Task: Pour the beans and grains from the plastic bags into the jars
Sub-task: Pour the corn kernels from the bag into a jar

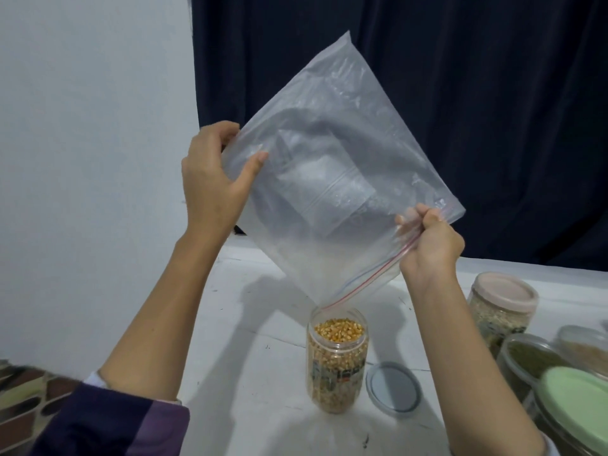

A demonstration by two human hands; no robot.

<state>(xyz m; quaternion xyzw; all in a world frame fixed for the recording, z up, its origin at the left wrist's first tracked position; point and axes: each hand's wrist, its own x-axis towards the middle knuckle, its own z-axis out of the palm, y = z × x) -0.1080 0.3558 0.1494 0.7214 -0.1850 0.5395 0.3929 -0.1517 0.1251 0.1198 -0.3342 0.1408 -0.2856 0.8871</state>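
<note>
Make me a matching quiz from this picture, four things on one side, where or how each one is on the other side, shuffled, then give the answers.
Things:
1. zip bag
2. corn jar
3. grey lid
4. pink-lidded jar

States:
A. lying flat on the table
B. closed, at the right
C. held up in both hands, looking empty
D. open, nearly full

Pairs: 1-C, 2-D, 3-A, 4-B
</note>
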